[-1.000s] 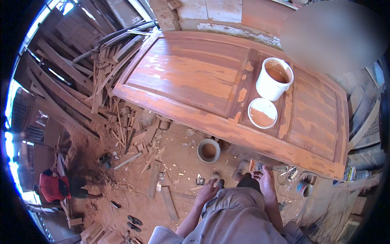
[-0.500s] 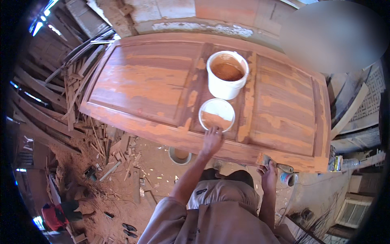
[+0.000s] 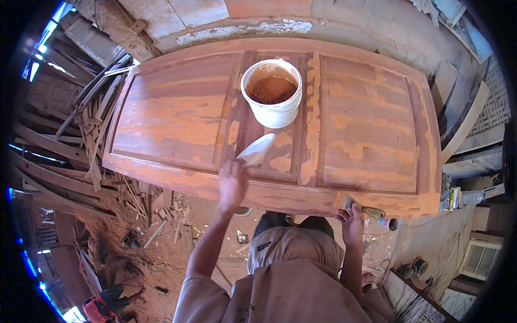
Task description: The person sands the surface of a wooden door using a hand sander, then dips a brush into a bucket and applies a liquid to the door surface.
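Note:
My left hand [image 3: 233, 184] is closed on the edge of a round white bucket lid [image 3: 259, 149], which it holds up and tilted steeply above the near part of a panelled wooden door [image 3: 366, 123]. My right hand [image 3: 353, 219] grips a putty knife [image 3: 374, 212] by the door's near edge. Orange filler coats the knife's blade end. Beyond the lid, a white bucket [image 3: 276, 116] stands on the middle panel, with reddish-brown filler [image 3: 270, 91] inside. Orange smears of filler mark the door's panels and frame.
Loose timber strips [image 3: 102, 116] are stacked along the left. Wood scraps [image 3: 176, 212] and sawdust litter the floor. A small can [image 3: 389, 224] shows below the door's right end. At the lower left is a person in red [image 3: 97, 310]. A wall [image 3: 264, 27] runs behind the door.
My left hand has lifted the lid from lying flat and moved it left, tilting it on edge. The putty knife stays in my right hand. The view has shifted; a blurred area at upper right is gone.

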Action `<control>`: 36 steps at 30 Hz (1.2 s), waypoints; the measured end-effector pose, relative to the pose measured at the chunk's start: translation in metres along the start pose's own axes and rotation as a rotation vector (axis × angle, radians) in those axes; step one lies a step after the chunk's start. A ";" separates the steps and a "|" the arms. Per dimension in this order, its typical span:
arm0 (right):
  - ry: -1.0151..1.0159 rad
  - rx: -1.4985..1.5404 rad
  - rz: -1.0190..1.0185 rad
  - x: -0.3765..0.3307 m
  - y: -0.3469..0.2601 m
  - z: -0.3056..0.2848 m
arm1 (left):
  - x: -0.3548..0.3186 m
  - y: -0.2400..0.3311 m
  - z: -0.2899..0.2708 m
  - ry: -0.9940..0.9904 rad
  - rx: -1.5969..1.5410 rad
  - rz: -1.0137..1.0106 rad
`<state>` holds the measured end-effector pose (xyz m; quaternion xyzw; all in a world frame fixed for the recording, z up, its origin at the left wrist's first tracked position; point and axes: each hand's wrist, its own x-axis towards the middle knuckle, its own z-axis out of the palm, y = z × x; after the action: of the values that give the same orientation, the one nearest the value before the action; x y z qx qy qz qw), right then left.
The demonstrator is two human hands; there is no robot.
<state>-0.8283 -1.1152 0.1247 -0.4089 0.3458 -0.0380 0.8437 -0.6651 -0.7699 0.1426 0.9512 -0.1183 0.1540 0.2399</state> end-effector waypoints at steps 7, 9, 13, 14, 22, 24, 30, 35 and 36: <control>0.027 -0.035 0.015 0.020 0.009 0.019 | 0.013 -0.045 -0.066 0.173 -0.032 -0.196; -0.012 -0.053 0.061 0.028 0.017 0.008 | 0.010 -0.059 -0.059 0.120 0.030 -0.232; 0.040 -0.146 0.064 0.024 0.024 0.015 | -0.022 -0.115 -0.011 0.095 0.072 -0.339; 0.049 -0.161 0.066 0.024 0.025 0.020 | -0.029 -0.127 0.005 0.091 0.129 -0.261; 0.081 -0.214 -0.013 0.044 0.058 0.026 | -0.049 -0.157 0.053 0.064 0.130 -0.284; 0.002 -0.183 -0.033 0.048 0.057 0.035 | -0.052 -0.167 0.050 0.040 0.088 -0.304; 0.120 -0.315 -0.106 0.047 0.058 0.070 | -0.051 -0.269 -0.001 0.328 0.338 -0.396; 0.067 -0.756 -0.239 0.054 0.074 0.088 | -0.069 -0.374 -0.037 0.294 0.399 -0.805; 0.070 -0.764 -0.252 0.059 0.079 0.097 | -0.064 -0.365 -0.025 0.272 0.427 -0.784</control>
<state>-0.7418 -1.0190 0.0768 -0.7306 0.3106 -0.0236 0.6076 -0.6211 -0.4355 -0.0121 0.9234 0.3170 0.1961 0.0920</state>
